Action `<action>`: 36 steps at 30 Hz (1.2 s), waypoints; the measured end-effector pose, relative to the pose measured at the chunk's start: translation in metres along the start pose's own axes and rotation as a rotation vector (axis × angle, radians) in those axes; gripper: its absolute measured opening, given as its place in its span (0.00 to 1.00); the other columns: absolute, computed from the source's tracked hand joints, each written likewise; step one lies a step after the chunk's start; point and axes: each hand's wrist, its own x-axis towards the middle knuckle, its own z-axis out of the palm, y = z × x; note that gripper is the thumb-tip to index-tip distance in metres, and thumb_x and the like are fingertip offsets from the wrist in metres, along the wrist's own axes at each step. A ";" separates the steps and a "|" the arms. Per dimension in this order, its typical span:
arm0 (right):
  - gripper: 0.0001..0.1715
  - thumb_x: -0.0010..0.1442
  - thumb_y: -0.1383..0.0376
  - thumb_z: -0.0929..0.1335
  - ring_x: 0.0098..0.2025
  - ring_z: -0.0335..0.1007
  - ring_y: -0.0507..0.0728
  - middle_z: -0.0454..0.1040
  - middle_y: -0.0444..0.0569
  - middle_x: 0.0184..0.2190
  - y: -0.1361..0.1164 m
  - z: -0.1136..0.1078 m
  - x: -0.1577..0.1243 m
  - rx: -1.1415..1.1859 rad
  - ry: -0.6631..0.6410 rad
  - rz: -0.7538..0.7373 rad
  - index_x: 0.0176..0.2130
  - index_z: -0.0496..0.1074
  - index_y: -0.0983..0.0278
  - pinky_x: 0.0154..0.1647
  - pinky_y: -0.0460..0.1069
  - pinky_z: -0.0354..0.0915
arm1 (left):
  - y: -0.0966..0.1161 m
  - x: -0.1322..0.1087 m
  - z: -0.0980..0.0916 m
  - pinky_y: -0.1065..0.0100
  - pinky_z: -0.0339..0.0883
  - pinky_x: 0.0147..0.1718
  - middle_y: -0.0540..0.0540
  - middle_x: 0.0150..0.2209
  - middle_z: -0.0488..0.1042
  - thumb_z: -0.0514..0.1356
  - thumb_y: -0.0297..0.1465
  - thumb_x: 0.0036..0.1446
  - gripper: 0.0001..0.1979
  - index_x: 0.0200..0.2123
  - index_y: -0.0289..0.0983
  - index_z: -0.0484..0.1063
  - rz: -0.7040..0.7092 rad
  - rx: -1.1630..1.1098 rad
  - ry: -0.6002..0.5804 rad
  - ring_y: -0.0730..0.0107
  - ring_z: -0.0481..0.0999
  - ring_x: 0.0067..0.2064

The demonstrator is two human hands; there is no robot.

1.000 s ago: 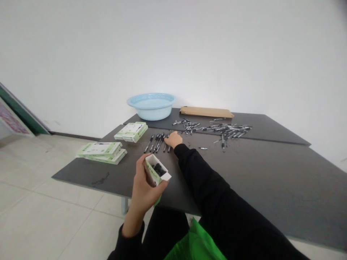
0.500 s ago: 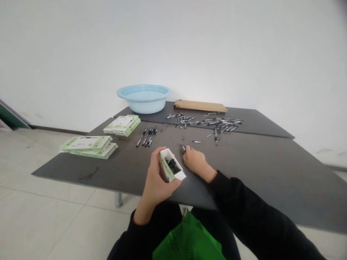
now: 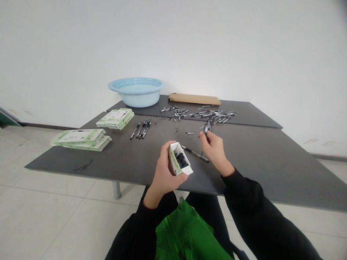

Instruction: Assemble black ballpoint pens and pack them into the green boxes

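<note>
Just below the frame's center, our left hand (image 3: 166, 174) grips an open box (image 3: 174, 161); right of it, our right hand (image 3: 216, 151) pinches a pen (image 3: 206, 129).

The left hand (image 3: 163, 175) wraps around the open box (image 3: 180, 158), thumb at its near end. The right hand (image 3: 215, 150) is right of the box, fingers curled. 2 black sleeves (image 3: 245, 191) end at the wrists.
</note>
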 end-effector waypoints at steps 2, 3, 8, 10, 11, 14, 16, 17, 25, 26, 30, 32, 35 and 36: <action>0.22 0.66 0.53 0.60 0.22 0.58 0.51 0.60 0.40 0.18 -0.017 -0.023 0.009 0.245 0.100 -0.031 0.32 0.72 0.65 0.24 0.46 0.53 | 0.000 0.000 0.000 0.61 0.67 0.46 0.43 0.48 0.68 0.66 0.26 0.40 0.39 0.56 0.41 0.56 0.025 0.003 0.013 0.62 0.71 0.45; 0.22 0.66 0.52 0.61 0.22 0.58 0.50 0.61 0.40 0.19 -0.028 -0.035 0.012 0.341 0.143 -0.060 0.33 0.72 0.65 0.24 0.45 0.54 | 0.000 0.001 0.000 0.62 0.67 0.46 0.44 0.48 0.68 0.67 0.26 0.40 0.39 0.56 0.41 0.56 0.032 -0.001 0.015 0.62 0.71 0.45; 0.22 0.66 0.50 0.60 0.23 0.62 0.49 0.66 0.42 0.23 -0.076 -0.066 0.009 0.557 0.176 -0.212 0.33 0.70 0.63 0.25 0.45 0.59 | 0.000 0.001 0.000 0.62 0.66 0.47 0.43 0.50 0.69 0.67 0.28 0.41 0.37 0.55 0.40 0.57 0.041 -0.041 0.010 0.61 0.72 0.48; 0.22 0.66 0.50 0.61 0.24 0.63 0.50 0.67 0.43 0.23 -0.085 -0.064 0.002 0.531 0.108 -0.251 0.32 0.70 0.62 0.26 0.46 0.61 | -0.001 0.001 0.000 0.61 0.66 0.48 0.42 0.50 0.69 0.68 0.30 0.41 0.37 0.55 0.40 0.57 0.021 -0.042 0.011 0.59 0.72 0.49; 0.21 0.66 0.50 0.61 0.25 0.64 0.50 0.67 0.43 0.23 -0.087 -0.061 -0.002 0.507 0.061 -0.264 0.32 0.70 0.62 0.26 0.46 0.61 | -0.001 0.000 0.000 0.61 0.66 0.48 0.41 0.50 0.69 0.68 0.31 0.42 0.37 0.56 0.40 0.57 0.013 -0.038 0.012 0.58 0.72 0.50; 0.19 0.66 0.53 0.62 0.26 0.65 0.51 0.68 0.43 0.23 -0.089 -0.050 -0.008 0.439 -0.093 -0.281 0.33 0.71 0.63 0.28 0.46 0.61 | -0.004 -0.001 -0.001 0.59 0.65 0.51 0.42 0.51 0.67 0.68 0.32 0.41 0.38 0.56 0.40 0.58 0.038 -0.015 0.039 0.56 0.71 0.52; 0.18 0.66 0.55 0.62 0.27 0.65 0.51 0.69 0.43 0.24 -0.089 -0.044 -0.008 0.395 -0.222 -0.288 0.33 0.71 0.64 0.29 0.46 0.61 | -0.006 -0.002 -0.002 0.58 0.64 0.53 0.42 0.53 0.65 0.68 0.33 0.41 0.38 0.56 0.41 0.58 0.070 -0.002 0.064 0.54 0.69 0.55; 0.17 0.66 0.56 0.62 0.27 0.65 0.51 0.69 0.44 0.25 -0.089 -0.042 -0.007 0.373 -0.294 -0.306 0.34 0.71 0.64 0.29 0.46 0.61 | -0.007 -0.003 -0.002 0.57 0.64 0.54 0.42 0.53 0.65 0.68 0.34 0.41 0.39 0.57 0.41 0.58 0.078 0.000 0.071 0.53 0.68 0.56; 0.12 0.65 0.63 0.63 0.31 0.63 0.51 0.67 0.43 0.30 -0.085 -0.040 -0.007 0.379 -0.435 -0.396 0.48 0.67 0.63 0.33 0.46 0.62 | -0.012 -0.005 -0.003 0.56 0.65 0.53 0.41 0.54 0.66 0.68 0.33 0.41 0.41 0.59 0.40 0.55 0.084 -0.011 0.046 0.52 0.68 0.56; 0.11 0.65 0.63 0.63 0.31 0.63 0.51 0.67 0.43 0.30 -0.084 -0.040 -0.008 0.380 -0.422 -0.402 0.47 0.68 0.63 0.33 0.46 0.61 | -0.012 -0.005 -0.003 0.56 0.65 0.53 0.41 0.54 0.66 0.68 0.34 0.41 0.42 0.60 0.40 0.55 0.085 -0.007 0.047 0.51 0.68 0.56; 0.09 0.66 0.65 0.62 0.34 0.65 0.52 0.69 0.46 0.33 -0.083 -0.041 -0.009 0.403 -0.393 -0.462 0.45 0.70 0.62 0.35 0.47 0.63 | -0.010 -0.005 -0.003 0.54 0.64 0.53 0.40 0.55 0.66 0.67 0.34 0.42 0.41 0.60 0.39 0.56 0.074 0.011 0.041 0.49 0.67 0.57; 0.09 0.65 0.67 0.62 0.37 0.66 0.53 0.70 0.48 0.35 -0.083 -0.040 -0.009 0.417 -0.387 -0.503 0.44 0.70 0.62 0.38 0.48 0.64 | -0.010 -0.005 -0.002 0.54 0.65 0.53 0.39 0.55 0.66 0.67 0.34 0.42 0.42 0.60 0.39 0.55 0.066 0.013 0.040 0.49 0.67 0.57; 0.09 0.65 0.68 0.62 0.40 0.67 0.54 0.70 0.48 0.36 -0.084 -0.037 -0.008 0.431 -0.384 -0.543 0.41 0.72 0.62 0.41 0.50 0.64 | -0.009 -0.004 -0.002 0.56 0.66 0.52 0.39 0.55 0.66 0.67 0.33 0.42 0.43 0.61 0.39 0.53 0.072 0.010 0.037 0.50 0.68 0.56; 0.09 0.64 0.68 0.62 0.39 0.67 0.54 0.70 0.48 0.36 -0.084 -0.036 -0.007 0.433 -0.387 -0.547 0.40 0.72 0.62 0.41 0.50 0.64 | -0.009 -0.004 -0.002 0.56 0.67 0.51 0.40 0.55 0.66 0.67 0.33 0.42 0.43 0.61 0.39 0.53 0.079 0.010 0.033 0.51 0.69 0.56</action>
